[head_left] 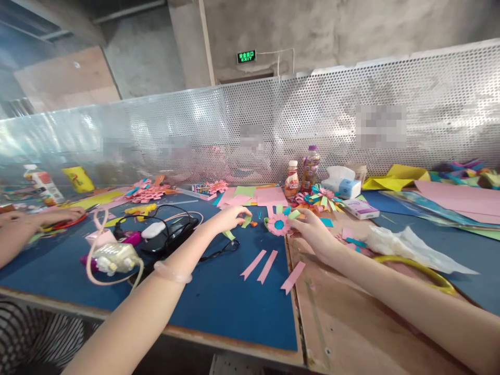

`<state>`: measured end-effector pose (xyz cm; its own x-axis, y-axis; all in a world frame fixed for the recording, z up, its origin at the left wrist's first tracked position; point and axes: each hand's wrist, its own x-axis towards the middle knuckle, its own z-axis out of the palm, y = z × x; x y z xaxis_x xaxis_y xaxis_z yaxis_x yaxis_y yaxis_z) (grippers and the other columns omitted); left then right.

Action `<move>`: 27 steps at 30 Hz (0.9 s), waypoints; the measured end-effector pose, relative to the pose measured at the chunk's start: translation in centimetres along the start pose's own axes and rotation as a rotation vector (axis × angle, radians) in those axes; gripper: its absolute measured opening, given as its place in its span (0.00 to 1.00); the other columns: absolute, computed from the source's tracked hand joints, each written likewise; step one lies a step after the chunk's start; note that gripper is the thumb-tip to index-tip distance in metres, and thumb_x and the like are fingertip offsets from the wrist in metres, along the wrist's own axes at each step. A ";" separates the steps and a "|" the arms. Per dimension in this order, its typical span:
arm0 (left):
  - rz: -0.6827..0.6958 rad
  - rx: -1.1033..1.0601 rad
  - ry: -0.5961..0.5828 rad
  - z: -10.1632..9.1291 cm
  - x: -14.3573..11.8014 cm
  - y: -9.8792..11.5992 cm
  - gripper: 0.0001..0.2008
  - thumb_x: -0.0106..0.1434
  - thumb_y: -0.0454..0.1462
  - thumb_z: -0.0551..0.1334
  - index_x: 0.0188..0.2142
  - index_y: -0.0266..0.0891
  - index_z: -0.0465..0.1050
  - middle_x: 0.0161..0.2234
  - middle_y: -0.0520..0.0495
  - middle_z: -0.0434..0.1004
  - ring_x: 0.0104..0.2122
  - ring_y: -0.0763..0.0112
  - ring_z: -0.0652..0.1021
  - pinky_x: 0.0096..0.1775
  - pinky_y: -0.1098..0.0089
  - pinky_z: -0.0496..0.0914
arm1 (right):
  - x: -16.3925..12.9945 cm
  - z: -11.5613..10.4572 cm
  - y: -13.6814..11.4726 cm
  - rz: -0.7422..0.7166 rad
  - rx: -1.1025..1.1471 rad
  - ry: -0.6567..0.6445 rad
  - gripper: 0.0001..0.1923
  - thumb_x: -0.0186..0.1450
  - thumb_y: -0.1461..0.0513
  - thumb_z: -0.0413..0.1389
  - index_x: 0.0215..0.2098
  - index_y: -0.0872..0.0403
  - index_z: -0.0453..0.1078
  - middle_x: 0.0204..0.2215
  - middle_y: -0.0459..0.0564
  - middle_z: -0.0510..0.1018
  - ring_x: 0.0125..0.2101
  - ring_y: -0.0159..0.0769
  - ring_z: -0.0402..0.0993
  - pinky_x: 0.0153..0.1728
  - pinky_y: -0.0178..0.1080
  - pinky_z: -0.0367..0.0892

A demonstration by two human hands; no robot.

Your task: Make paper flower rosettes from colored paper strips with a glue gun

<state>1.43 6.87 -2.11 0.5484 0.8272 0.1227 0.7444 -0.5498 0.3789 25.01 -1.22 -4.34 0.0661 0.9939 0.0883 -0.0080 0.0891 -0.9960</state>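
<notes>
Between the fingers of my right hand (314, 233) is a pink paper flower (278, 224) with a blue round centre and green and blue paper pieces at its edge. My left hand (230, 219) reaches over the blue tabletop, thumb and fingers curled around a small green paper strip (246, 222). Another green strip (229, 235) lies just below this hand. Small orange scraps (253, 224) lie between the two hands. Nearer to me are three notched pink strips, among them a middle strip (267, 267) and a right strip (292, 278).
Pink paper sheets (272, 196) and finished paper flowers (326, 198) lie behind my hands, near two bottles (311, 169). Cables, a black pouch (182, 234) and a bag (117, 258) crowd the left. At right are a tissue pack (349, 188), crumpled tissue (414, 250) and a yellow ring (425, 276). Another person's hand (64, 214) works far left.
</notes>
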 end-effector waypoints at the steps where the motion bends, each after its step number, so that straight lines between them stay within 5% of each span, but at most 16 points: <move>1: -0.002 -0.003 0.001 0.0 0.0 -0.1 0.15 0.57 0.31 0.56 0.44 0.36 0.73 0.43 0.42 0.75 0.40 0.64 0.74 0.44 0.64 0.66 | -0.1 0.0 -0.1 -0.010 0.000 0.002 0.19 0.56 0.62 0.57 0.45 0.54 0.61 0.25 0.43 0.70 0.26 0.31 0.70 0.29 0.34 0.67; 5: 0.003 -0.024 0.000 0.0 0.0 -0.1 0.18 0.57 0.31 0.57 0.48 0.35 0.71 0.44 0.41 0.74 0.42 0.64 0.73 0.44 0.65 0.66 | -0.2 0.0 -0.1 -0.060 -0.021 -0.048 0.27 0.56 0.63 0.57 0.53 0.53 0.57 0.23 0.40 0.70 0.24 0.30 0.70 0.29 0.35 0.67; 13: 0.071 -0.076 -0.098 -0.7 -0.2 -1.0 0.20 0.56 0.29 0.54 0.47 0.39 0.74 0.45 0.43 0.73 0.41 0.66 0.73 0.42 0.69 0.67 | -0.2 0.0 0.4 -0.058 -0.065 -0.165 0.23 0.56 0.60 0.59 0.48 0.52 0.60 0.29 0.43 0.72 0.27 0.32 0.72 0.32 0.38 0.69; 19: 0.101 -0.003 -0.190 -1.3 0.1 -1.5 0.19 0.53 0.31 0.59 0.45 0.41 0.76 0.34 0.46 0.74 0.34 0.67 0.74 0.37 0.69 0.67 | -1.2 0.0 -0.6 0.068 -0.014 -0.176 0.22 0.55 0.61 0.58 0.46 0.53 0.58 0.24 0.40 0.71 0.24 0.31 0.72 0.31 0.37 0.68; 27: 0.132 0.075 -0.163 -1.5 -0.3 -0.5 0.16 0.58 0.29 0.55 0.41 0.41 0.78 0.36 0.46 0.72 0.35 0.68 0.73 0.39 0.70 0.65 | -1.0 -0.3 0.2 0.159 0.013 -0.238 0.22 0.57 0.59 0.55 0.49 0.52 0.57 0.30 0.42 0.71 0.28 0.31 0.72 0.32 0.37 0.68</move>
<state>0.32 7.02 -0.98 0.6928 0.7210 0.0146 0.6850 -0.6642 0.2995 25.27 -2.23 -4.67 -0.1729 0.9827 -0.0668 -0.0128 -0.0701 -0.9975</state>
